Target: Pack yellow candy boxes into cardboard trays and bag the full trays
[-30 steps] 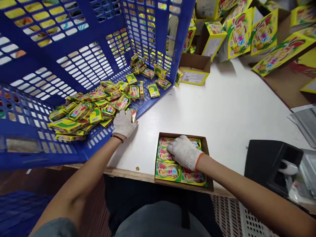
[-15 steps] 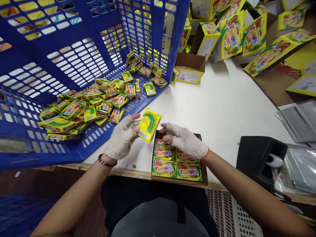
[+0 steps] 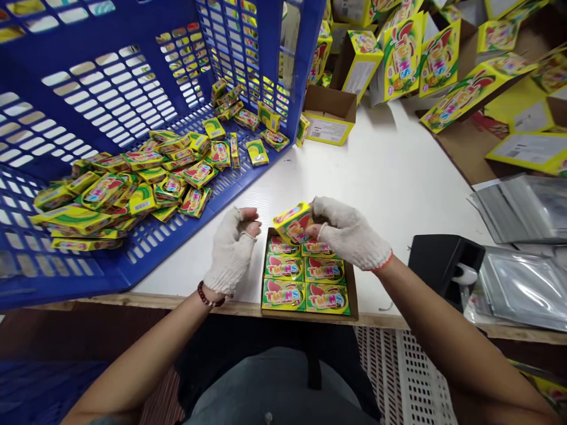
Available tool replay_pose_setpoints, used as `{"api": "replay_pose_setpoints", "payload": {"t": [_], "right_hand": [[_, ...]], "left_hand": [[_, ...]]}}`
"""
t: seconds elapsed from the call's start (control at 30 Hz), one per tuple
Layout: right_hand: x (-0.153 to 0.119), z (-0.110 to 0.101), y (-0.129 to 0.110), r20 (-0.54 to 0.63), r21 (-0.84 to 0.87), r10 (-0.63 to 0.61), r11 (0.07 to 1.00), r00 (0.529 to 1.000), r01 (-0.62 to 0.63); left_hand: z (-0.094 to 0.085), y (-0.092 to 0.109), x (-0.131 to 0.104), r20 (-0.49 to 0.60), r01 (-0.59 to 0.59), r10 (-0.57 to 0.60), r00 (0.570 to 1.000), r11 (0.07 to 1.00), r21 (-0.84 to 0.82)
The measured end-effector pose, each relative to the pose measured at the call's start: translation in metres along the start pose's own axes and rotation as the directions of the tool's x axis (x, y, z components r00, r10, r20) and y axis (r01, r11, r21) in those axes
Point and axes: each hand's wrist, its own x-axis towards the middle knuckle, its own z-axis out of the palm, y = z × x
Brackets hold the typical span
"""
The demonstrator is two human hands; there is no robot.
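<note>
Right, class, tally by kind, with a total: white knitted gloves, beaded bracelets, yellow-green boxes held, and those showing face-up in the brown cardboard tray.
Gloves: 2
Beaded bracelet: 1
Held box: 1
Boxes face-up in tray: 6
Total: 10

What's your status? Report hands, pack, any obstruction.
Right hand holding tilted pack over carton, far end. Left hand empty, open, left of carton. Right hand partly hides far row; blue crate clear of carton.

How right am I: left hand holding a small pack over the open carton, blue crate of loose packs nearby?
Wrong hand: the head view shows the right hand holding the small pack over the open carton, not the left hand. The blue crate of loose packs is nearby.
</note>
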Motion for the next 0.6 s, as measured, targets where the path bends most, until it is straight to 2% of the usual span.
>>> {"api": "replay_pose_setpoints", "payload": {"t": [0.03,0.1,0.17,0.23,0.37,0.47,0.53,0.6], "right_hand": [[0.002,0.0,0.002,0.04,-0.095,-0.002,0.995,0.999,0.005],[0.007,0.004,0.005,0.154,-0.273,0.005,0.961,0.988,0.037],[0.013,0.012,0.005,0.266,-0.436,0.042,0.896,0.963,0.081],[0.017,0.019,0.001,0.326,-0.565,0.096,0.817,0.94,0.113],[0.021,0.02,-0.009,0.344,-0.709,0.186,0.695,0.92,0.124],[0.019,0.021,-0.014,0.33,-0.768,0.213,0.628,0.92,0.13],[0.018,0.025,-0.016,0.323,-0.792,0.209,0.594,0.923,0.142],[0.016,0.03,-0.018,0.312,-0.813,0.207,0.564,0.927,0.148]], "left_hand": [[-0.005,-0.004,-0.002,-0.032,-0.061,0.063,0.997,0.995,0.075],[-0.011,-0.008,-0.007,-0.026,-0.186,0.195,0.98,0.962,0.198],[-0.014,-0.009,-0.012,0.028,-0.314,0.32,0.947,0.903,0.292],[-0.014,-0.007,-0.015,0.095,-0.41,0.404,0.91,0.835,0.366],[-0.01,-0.002,-0.015,0.239,-0.534,0.478,0.845,0.724,0.437],[-0.007,-0.004,-0.015,0.363,-0.647,0.536,0.762,0.651,0.397],[-0.006,-0.007,-0.015,0.405,-0.699,0.571,0.714,0.613,0.368],[-0.005,-0.007,-0.014,0.408,-0.702,0.572,0.712,0.604,0.377]]}}
